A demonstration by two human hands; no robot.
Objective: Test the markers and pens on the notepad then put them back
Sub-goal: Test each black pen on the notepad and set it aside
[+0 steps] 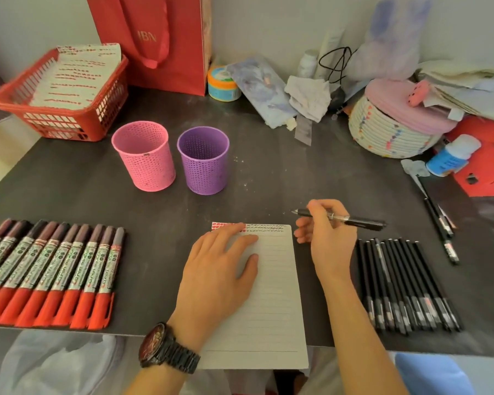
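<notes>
A lined notepad (271, 295) lies at the table's front edge, with red and black test marks along its top line. My left hand (220, 269) rests flat on its left side, fingers spread. My right hand (325, 238) hovers just right of the pad's top, holding a black pen (354, 220) level, tip pointing left. A row of red-capped markers (49, 272) lies at the left. A row of black pens (405, 283) lies at the right. A pink cup (143, 159) and a purple cup (204, 159) stand upright behind the pad.
A red basket (60, 95) of marked paper sheets sits at the back left, beside a red paper bag (157, 38). A woven basket (388, 129), a glue bottle (451, 155), papers and clutter fill the back right. Two loose pens (442, 226) lie at the right.
</notes>
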